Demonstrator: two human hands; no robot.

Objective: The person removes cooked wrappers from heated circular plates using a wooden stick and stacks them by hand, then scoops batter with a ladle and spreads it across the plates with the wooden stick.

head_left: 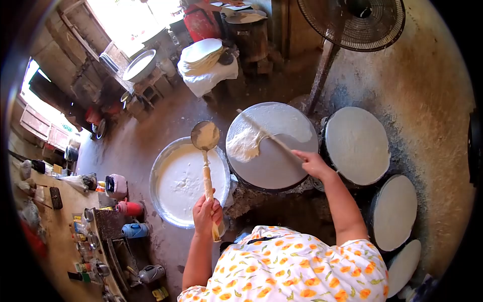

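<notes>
My left hand (207, 214) is closed around the pale handle of a ladle (205, 137). The ladle's bowl, coated with white batter, is held above the far edge of a wide metal basin (155, 196), which contains thick white batter (183, 189). In my right hand (315, 164) is a thin wooden stick (275, 140), slanting across a round flat griddle (274, 173). Wet batter (245, 144) lies heaped at the griddle's left side, and a thinner white layer (287, 118) covers its far part. The near part looks smooth and grey.
Several more round griddles (357, 146) line the right wall. A fan (352, 20) stands beyond them. Flat round sheets (201, 53) are stacked on a cloth-covered stand at the back, near another person's arm (216, 6). Flasks (135, 230) and a cluttered shelf occupy the left.
</notes>
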